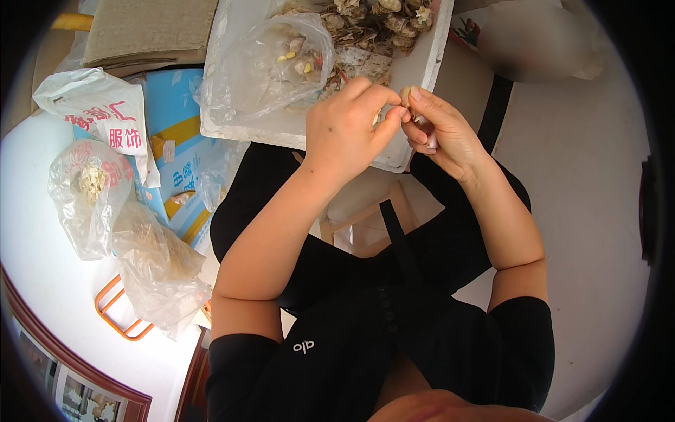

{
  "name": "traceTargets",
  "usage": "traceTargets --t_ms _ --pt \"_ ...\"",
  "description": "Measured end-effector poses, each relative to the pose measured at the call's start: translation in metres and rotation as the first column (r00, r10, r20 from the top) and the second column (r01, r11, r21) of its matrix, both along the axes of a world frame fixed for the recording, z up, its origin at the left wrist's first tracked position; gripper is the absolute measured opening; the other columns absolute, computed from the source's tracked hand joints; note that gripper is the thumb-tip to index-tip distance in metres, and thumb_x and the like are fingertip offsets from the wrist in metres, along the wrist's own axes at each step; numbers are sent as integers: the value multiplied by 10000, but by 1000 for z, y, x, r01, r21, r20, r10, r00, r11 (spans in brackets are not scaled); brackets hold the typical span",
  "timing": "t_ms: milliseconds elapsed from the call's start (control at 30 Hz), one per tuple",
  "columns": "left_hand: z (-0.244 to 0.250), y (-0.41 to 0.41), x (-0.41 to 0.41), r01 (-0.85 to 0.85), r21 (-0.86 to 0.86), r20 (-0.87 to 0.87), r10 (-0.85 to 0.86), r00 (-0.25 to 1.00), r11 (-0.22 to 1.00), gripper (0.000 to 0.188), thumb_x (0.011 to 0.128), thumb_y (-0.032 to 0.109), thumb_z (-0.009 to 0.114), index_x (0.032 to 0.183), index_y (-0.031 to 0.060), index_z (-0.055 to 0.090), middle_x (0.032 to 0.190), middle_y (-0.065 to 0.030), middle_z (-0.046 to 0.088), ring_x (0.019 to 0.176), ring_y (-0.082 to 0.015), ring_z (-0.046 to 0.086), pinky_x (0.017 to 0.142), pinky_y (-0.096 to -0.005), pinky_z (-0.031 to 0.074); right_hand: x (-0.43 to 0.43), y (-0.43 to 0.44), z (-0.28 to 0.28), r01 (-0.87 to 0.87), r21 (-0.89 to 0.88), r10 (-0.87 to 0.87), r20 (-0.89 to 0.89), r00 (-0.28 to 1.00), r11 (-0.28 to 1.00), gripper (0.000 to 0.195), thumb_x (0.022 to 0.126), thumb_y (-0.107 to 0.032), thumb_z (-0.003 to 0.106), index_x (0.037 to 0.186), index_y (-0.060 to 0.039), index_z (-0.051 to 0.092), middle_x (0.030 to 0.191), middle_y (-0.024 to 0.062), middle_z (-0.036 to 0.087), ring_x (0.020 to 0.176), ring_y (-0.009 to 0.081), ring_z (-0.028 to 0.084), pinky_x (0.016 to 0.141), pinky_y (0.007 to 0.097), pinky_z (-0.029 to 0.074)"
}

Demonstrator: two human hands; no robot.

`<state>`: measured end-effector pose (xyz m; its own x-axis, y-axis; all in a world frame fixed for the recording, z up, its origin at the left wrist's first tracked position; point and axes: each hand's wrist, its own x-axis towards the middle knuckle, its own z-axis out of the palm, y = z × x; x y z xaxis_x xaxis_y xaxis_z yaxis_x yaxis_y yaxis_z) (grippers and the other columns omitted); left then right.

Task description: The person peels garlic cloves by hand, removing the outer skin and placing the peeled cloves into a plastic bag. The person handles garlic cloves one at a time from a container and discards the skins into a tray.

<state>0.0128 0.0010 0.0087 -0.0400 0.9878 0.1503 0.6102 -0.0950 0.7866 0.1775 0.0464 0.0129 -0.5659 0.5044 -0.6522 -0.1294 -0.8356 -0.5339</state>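
Observation:
Both of my hands meet above the near right corner of a white foam box [253, 132]. My right hand [445, 126] holds a garlic clove [405, 96] between thumb and fingers, with purplish-white garlic [432, 140] lower in the same hand. With thumb and index finger bent together, my left hand [343, 126] touches the clove's edge; a pale garlic piece [376, 117] shows behind those fingers, partly hidden. In the box lie dry garlic bulbs [403, 24] and an open clear plastic bag [248, 79] containing yellowish peeled cloves [290, 55] and scraps.
Left of the box are a cardboard box [150, 31], a blue printed carton [174, 100], a white printed bag [113, 105] and clear plastic bags [153, 264] with pale contents. An orange metal frame [103, 303] is lower left. The foam box's near edge lies by my knees.

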Motion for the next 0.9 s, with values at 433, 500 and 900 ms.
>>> traceTargets --t_ms 433,500,900 --pt "-5 -1 2 8 159 -186 22 982 987 63 723 143 702 739 127 644 677 2 533 523 -175 554 455 -286 425 -2 -4 -2 18 27 -21 93 995 999 257 927 -328 560 875 -79 523 739 -42 501 502 5 358 420 160 232" --pt "-6 -1 2 23 173 -194 12 981 985 54 720 119 705 748 126 660 679 6 546 520 -168 554 458 -276 426 -3 -4 -1 27 21 -29 118 993 999 257 923 -325 566 877 -76 521 738 -41 504 502 7 360 421 160 236" --pt "-10 0 1 28 209 -198 14 980 977 89 674 46 670 718 116 637 658 0 541 505 -179 554 443 -284 424 -3 -9 0 11 -11 -10 111 994 1000 274 923 -333 565 893 -67 510 732 -32 504 506 11 369 422 157 257"
